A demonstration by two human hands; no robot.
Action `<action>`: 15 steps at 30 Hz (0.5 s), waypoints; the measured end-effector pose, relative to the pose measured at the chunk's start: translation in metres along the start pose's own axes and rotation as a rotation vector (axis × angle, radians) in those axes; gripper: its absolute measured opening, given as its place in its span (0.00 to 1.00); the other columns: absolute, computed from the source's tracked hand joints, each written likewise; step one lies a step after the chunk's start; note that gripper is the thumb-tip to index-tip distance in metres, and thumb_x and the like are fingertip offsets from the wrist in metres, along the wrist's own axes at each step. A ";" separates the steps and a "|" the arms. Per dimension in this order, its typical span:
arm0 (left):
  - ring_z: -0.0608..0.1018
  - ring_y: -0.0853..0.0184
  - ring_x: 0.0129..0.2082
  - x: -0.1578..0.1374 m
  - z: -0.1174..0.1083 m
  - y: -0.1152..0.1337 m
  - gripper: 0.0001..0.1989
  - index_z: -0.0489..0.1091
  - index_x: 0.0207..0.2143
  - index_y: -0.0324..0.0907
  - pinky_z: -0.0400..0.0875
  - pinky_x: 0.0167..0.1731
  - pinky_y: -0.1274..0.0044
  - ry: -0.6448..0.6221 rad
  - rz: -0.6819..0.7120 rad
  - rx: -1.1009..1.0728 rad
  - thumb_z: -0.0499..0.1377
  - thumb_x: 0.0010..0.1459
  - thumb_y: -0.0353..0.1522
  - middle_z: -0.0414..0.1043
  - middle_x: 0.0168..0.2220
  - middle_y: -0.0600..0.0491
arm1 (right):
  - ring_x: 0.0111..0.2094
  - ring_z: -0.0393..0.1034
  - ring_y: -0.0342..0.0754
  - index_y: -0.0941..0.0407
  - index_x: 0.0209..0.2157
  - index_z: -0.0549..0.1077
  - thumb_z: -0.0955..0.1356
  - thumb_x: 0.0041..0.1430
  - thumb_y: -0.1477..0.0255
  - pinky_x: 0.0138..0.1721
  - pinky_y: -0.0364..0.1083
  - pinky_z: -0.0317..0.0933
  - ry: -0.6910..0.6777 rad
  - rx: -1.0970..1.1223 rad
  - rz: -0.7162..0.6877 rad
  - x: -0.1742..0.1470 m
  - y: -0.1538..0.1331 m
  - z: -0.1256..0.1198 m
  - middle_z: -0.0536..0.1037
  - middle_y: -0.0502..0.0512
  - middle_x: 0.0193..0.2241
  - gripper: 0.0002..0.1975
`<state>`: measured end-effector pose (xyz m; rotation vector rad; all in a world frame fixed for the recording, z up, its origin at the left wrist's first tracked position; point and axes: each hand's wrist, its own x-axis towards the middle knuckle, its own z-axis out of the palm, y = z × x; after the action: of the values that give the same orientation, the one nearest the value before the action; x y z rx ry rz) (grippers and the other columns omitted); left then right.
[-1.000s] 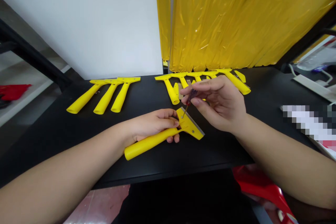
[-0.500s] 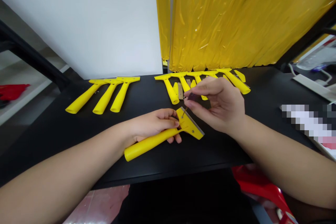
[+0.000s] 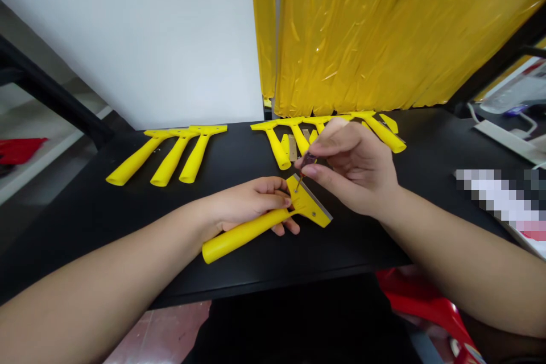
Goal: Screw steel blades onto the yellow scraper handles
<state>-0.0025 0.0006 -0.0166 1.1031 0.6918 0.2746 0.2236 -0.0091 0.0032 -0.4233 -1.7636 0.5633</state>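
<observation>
A yellow scraper (image 3: 245, 235) with a metal blade edge lies tilted in my left hand (image 3: 258, 203), its head pointing right. My left fingers are wrapped round the neck, thumb on top. Two screws show on the head. Between the thumb and fingers of my right hand (image 3: 356, 166) is a small dark-handled screwdriver (image 3: 307, 161). Its thin shaft slants down to the upper screw (image 3: 296, 190) on the scraper head, and the tip appears to touch it. The lower screw (image 3: 314, 214) stands free of the tool.
On the black table (image 3: 273, 273), three yellow scraper handles (image 3: 164, 165) lie at the back left. Several more handles (image 3: 276, 147) lie at the back centre, with loose yellow and metal pieces among them. A white panel (image 3: 170, 40) and yellow plastic wrapping (image 3: 384, 34) stand behind.
My right fingers have shifted slightly on the screwdriver handle, which has turned and tilted a little. The scraper and my left hand are almost unmoved, apart from the lower fingertips.
</observation>
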 end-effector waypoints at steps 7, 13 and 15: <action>0.88 0.62 0.37 0.001 0.000 0.001 0.11 0.69 0.46 0.39 0.78 0.29 0.79 -0.012 0.005 -0.011 0.66 0.66 0.33 0.76 0.42 0.50 | 0.42 0.82 0.54 0.48 0.42 0.79 0.76 0.66 0.71 0.44 0.58 0.80 -0.069 0.083 -0.021 0.002 -0.005 -0.001 0.82 0.56 0.44 0.05; 0.88 0.61 0.36 0.001 0.000 0.000 0.10 0.68 0.43 0.39 0.79 0.29 0.78 0.001 0.005 -0.015 0.66 0.65 0.33 0.76 0.41 0.50 | 0.39 0.79 0.55 0.47 0.38 0.80 0.82 0.56 0.73 0.46 0.59 0.78 0.091 -0.082 -0.050 0.002 -0.004 -0.002 0.80 0.53 0.33 0.12; 0.87 0.61 0.36 0.000 0.000 0.001 0.09 0.69 0.43 0.39 0.79 0.29 0.79 0.001 0.000 -0.017 0.65 0.65 0.32 0.75 0.40 0.51 | 0.41 0.79 0.55 0.47 0.39 0.80 0.82 0.56 0.71 0.46 0.59 0.78 0.044 -0.068 -0.047 0.003 -0.004 -0.004 0.81 0.54 0.37 0.12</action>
<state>-0.0018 0.0008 -0.0160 1.0872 0.6892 0.2801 0.2264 -0.0098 0.0083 -0.4377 -1.7501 0.4584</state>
